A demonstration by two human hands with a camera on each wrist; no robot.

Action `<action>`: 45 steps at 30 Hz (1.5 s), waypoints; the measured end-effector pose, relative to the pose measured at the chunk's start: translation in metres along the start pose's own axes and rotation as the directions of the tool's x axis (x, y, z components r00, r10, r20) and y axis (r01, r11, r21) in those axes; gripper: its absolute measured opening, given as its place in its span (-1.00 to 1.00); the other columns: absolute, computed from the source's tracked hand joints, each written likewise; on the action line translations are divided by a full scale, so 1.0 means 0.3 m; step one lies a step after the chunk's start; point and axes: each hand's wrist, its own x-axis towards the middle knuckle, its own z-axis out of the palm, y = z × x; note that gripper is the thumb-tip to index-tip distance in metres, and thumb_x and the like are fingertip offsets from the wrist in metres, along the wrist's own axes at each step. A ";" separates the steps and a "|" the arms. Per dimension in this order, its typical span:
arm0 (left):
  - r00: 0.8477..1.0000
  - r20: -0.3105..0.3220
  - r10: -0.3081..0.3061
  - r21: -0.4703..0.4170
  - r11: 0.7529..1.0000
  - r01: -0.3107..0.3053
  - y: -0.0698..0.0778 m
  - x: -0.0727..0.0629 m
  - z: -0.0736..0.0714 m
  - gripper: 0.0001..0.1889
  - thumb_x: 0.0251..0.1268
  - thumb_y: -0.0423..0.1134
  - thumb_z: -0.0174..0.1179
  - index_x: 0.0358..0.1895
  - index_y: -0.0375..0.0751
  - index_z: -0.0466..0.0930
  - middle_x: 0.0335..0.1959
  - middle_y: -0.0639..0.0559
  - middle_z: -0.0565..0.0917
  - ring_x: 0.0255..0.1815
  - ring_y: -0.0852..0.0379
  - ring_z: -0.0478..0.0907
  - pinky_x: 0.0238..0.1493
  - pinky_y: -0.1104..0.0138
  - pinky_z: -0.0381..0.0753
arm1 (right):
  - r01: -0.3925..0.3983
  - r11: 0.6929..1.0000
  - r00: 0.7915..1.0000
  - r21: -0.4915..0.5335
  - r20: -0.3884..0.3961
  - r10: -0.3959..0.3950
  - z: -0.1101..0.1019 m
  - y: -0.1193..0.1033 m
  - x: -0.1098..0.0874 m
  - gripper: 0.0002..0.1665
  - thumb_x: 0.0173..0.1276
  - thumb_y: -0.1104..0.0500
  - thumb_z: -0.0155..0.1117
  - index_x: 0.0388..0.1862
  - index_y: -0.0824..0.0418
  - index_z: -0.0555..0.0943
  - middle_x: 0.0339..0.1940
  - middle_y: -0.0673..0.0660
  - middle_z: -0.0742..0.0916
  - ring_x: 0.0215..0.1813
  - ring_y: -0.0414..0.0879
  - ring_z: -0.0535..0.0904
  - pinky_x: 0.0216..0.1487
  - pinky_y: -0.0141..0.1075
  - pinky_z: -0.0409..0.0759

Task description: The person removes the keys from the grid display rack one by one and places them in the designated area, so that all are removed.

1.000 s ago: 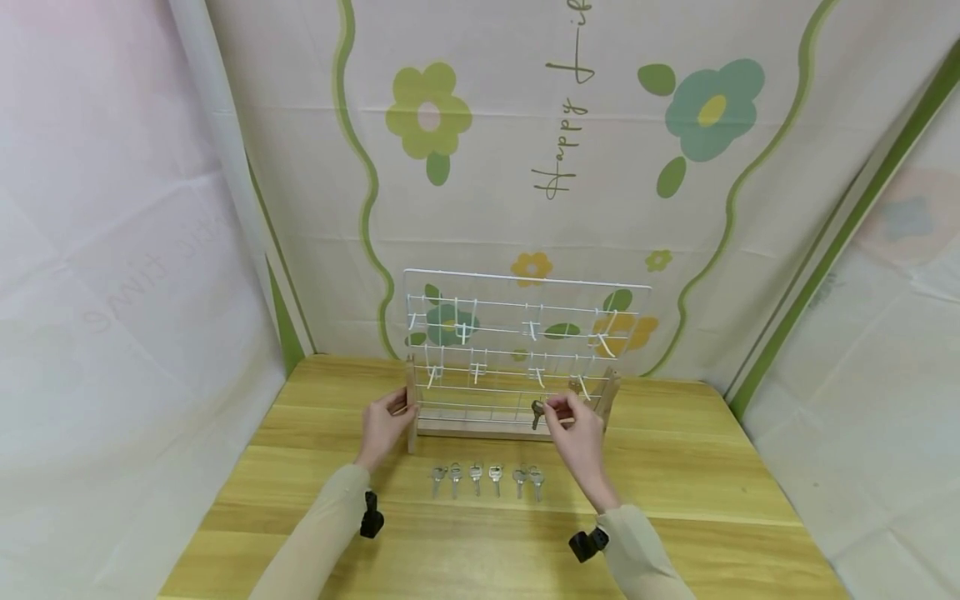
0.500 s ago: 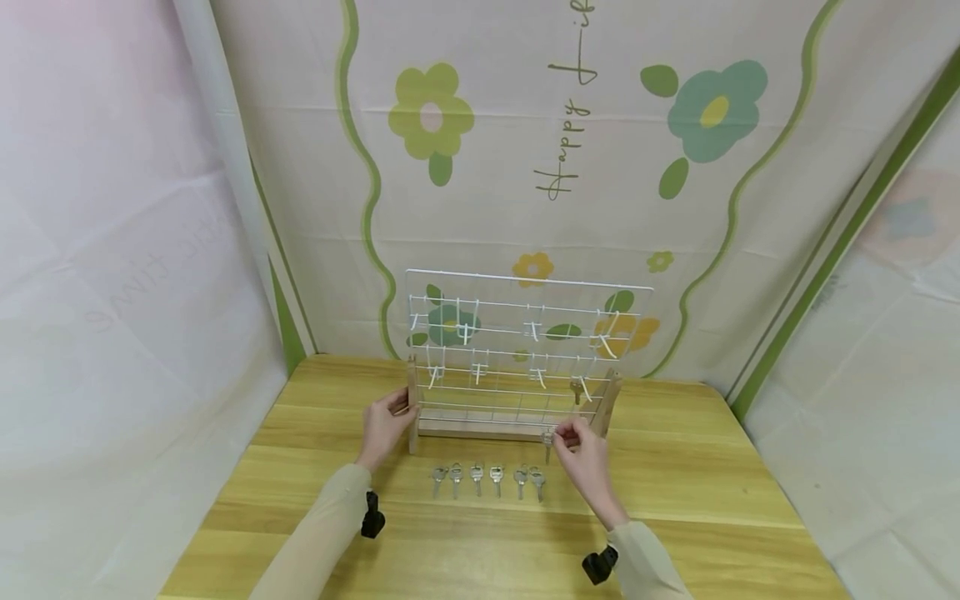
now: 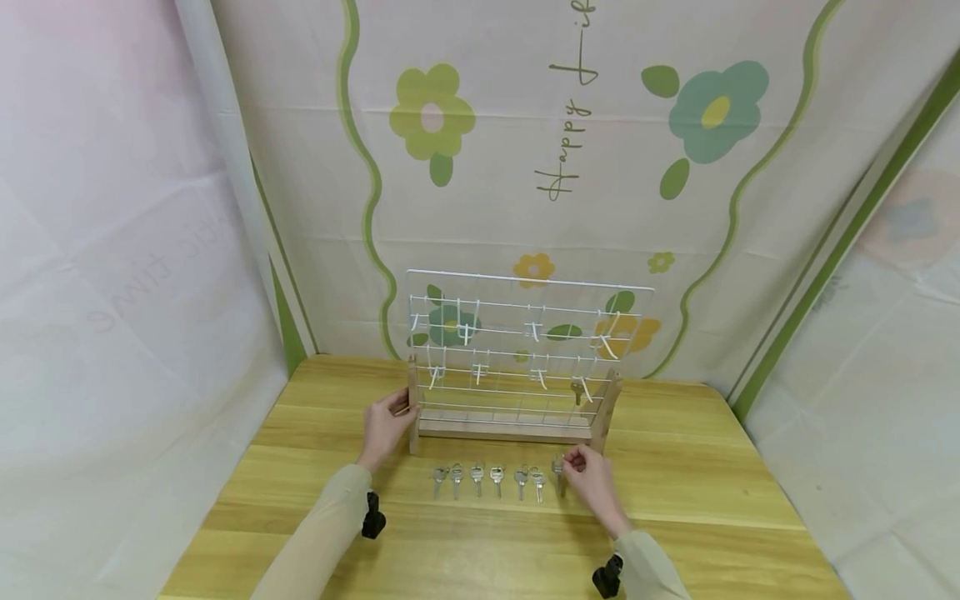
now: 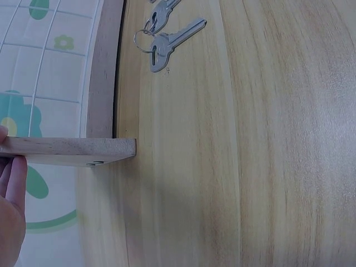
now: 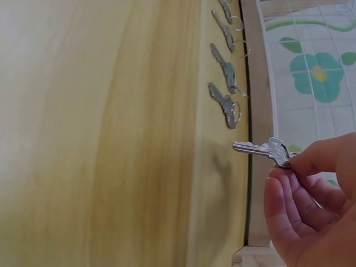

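Note:
My right hand (image 3: 590, 475) pinches a silver key (image 5: 272, 149) by its head between thumb and fingertips. In the right wrist view the key's blade points away from the hand, above the table, with its shadow on the wood. My left hand (image 3: 384, 429) grips the left wooden side post (image 4: 67, 146) of a white wire rack (image 3: 495, 358), thumb on one face and fingers on the other. Several silver keys with rings (image 3: 476, 477) lie in a row in front of the rack, left of the right hand. Another key (image 3: 577, 393) hangs at the lowest right hook.
White hooks (image 3: 465, 334) stick out from the wire grid in two rows. The rack's wooden base bar (image 3: 502, 427) runs behind the row of keys. Flower-printed cloth (image 3: 480, 183) stands behind and at both sides of the wood-grain table (image 3: 690, 483).
My right hand has moved down and toward the front of the rack with the key, coming to the right end of the row. The left hand stays on the post.

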 end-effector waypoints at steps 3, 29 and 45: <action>1.000 0.000 -0.002 0.003 1.000 0.002 0.001 0.001 0.001 -0.57 0.23 -0.49 0.29 0.19 -0.49 0.55 0.12 -0.41 0.65 0.11 -0.26 0.67 0.02 0.28 0.78 | -0.028 1.000 0.999 0.000 0.020 0.028 0.002 0.017 -0.003 -0.95 0.16 0.39 0.32 -0.37 0.32 0.64 -0.42 0.16 0.74 -0.37 -0.20 0.59 -0.39 -0.54 0.60; 1.000 0.000 -0.010 -0.002 1.000 0.010 0.002 -0.001 0.000 -0.56 0.23 -0.48 0.30 0.20 -0.46 0.56 0.13 -0.39 0.65 0.11 -0.25 0.67 0.04 0.27 0.77 | 0.082 0.986 0.996 -0.146 0.034 -0.078 0.045 0.060 0.000 -0.91 0.12 0.41 0.32 -0.48 0.26 0.64 -0.52 0.07 0.72 -0.45 -0.24 0.56 -0.48 -0.51 0.55; 1.000 0.002 -0.014 0.001 1.000 0.014 -0.003 0.002 0.000 -0.56 0.23 -0.49 0.30 0.20 -0.47 0.55 0.13 -0.39 0.65 0.11 -0.25 0.67 0.02 0.28 0.78 | 0.109 0.982 0.994 -0.154 0.034 -0.105 0.047 0.065 -0.011 -0.83 0.11 0.45 0.34 -0.52 0.22 0.61 -0.53 0.06 0.70 -0.47 -0.27 0.51 -0.50 -0.52 0.49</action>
